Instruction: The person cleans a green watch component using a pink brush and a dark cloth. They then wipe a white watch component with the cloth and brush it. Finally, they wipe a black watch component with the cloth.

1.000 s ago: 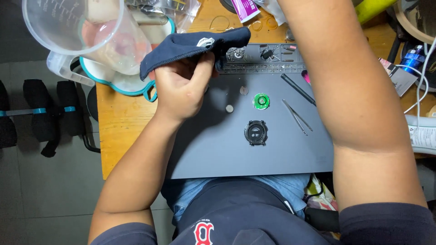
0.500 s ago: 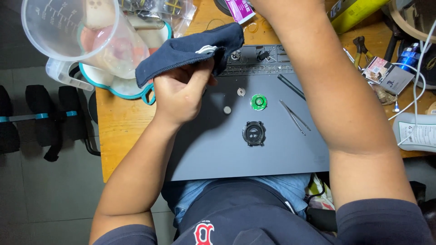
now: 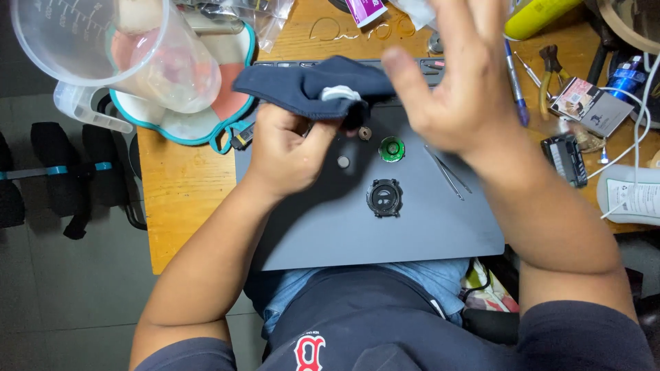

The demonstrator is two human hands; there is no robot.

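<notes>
Head view, looking straight down: the left hand [image 3: 289, 148], left of centre, is closed around a dark navy cloth [image 3: 313, 86], pinching it between thumb and fingers so the fabric drapes up and across the upper middle of the frame above the grey mat [image 3: 412, 227]. The right hand [image 3: 457, 82], upper right of centre, is open with fingers spread, holding nothing, its fingertips just beside the right end of the cloth; whether they touch it cannot be told. On the mat below the hands lie a small green round part [image 3: 392, 148], a black watch case [image 3: 385, 198] under it, a small grey disc [image 3: 343, 162] and thin tweezers [image 3: 450, 175] to the right. A clear measuring jug [image 3: 110, 48] fills the upper left corner, over the wooden counter [image 3: 179, 199].
</notes>
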